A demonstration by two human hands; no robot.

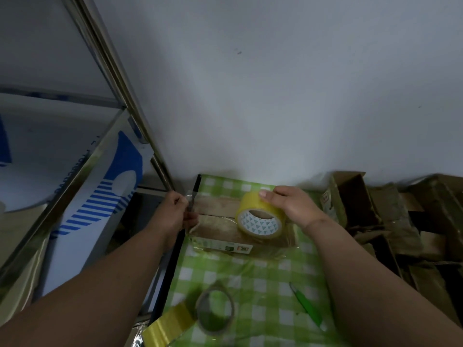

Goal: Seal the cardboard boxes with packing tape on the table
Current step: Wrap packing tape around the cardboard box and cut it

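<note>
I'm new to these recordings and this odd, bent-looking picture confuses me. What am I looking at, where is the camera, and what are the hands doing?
There is no machine here: a person works with bare hands, and one wide-angle camera on their head looks forward and down, which bends the edges. The two forearms reaching in from the bottom are the wearer's own.

On the table, covered with a green checked cloth, lies a flat cardboard box. The right hand grips a yellow roll of packing tape resting on the box. The left hand pinches what seems to be the clear pulled-out tape end at the box's left edge.

Nearer the camera lie an almost empty tape ring, a green-handled tool and a yellowish strip. More cardboard is piled at the right, and a metal shelf stands at the left.
</note>
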